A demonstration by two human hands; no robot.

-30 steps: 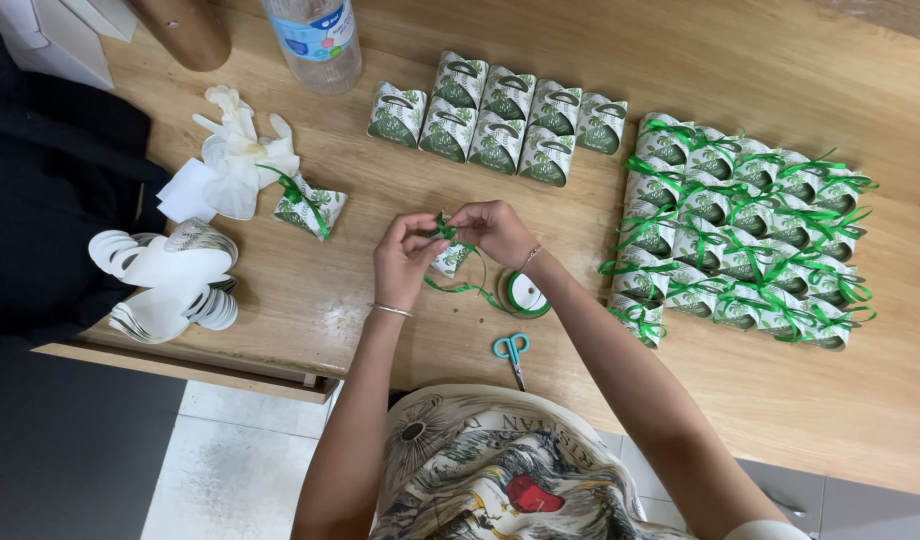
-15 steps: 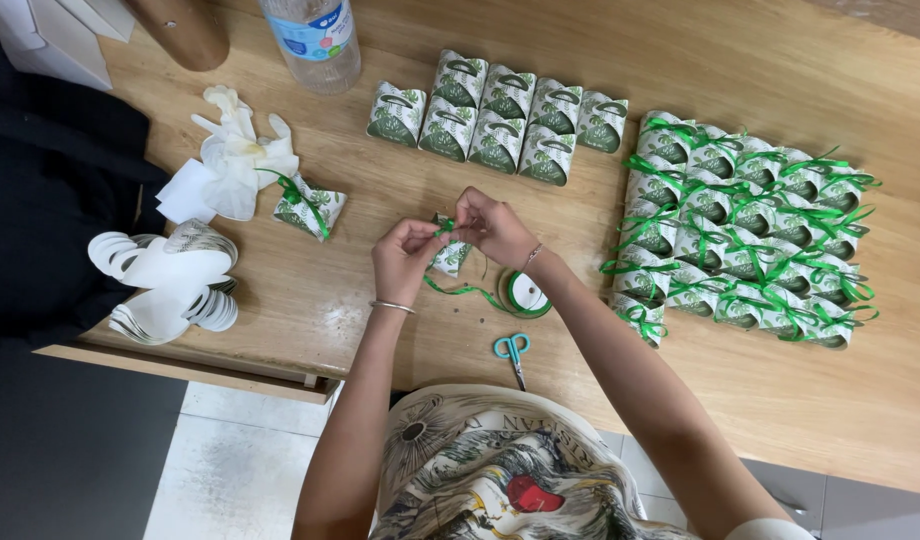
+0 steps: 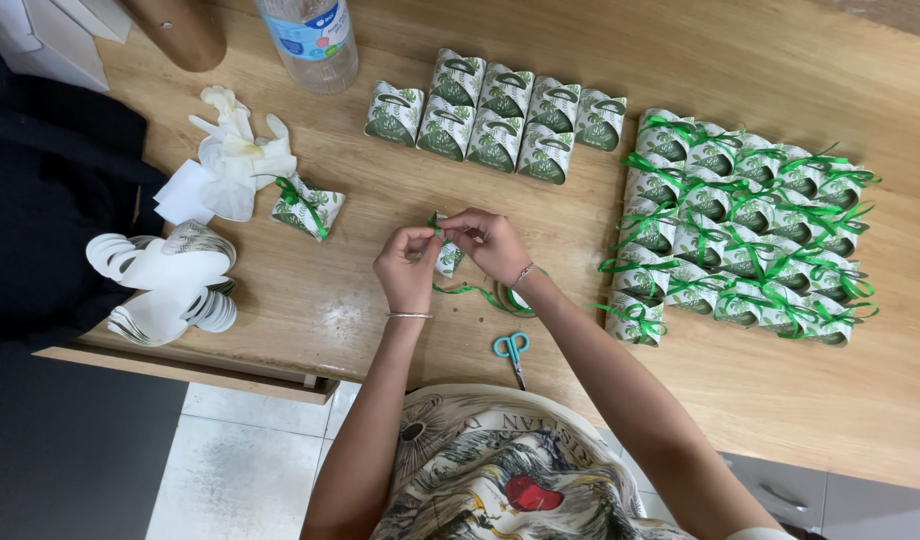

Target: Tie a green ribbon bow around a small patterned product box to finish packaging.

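Small box (image 3: 447,257) on wooden table (image 3: 380,300)

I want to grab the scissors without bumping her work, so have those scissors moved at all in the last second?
No. The scissors lie where they were, near the table's front edge, just below the ribbon roll.

Bare counter (image 3: 360,310) left of the left hand (image 3: 408,268), ribboned boxes (image 3: 740,240) crowding the right, plain boxes (image 3: 495,115) ahead, scissors (image 3: 513,352) near the edge
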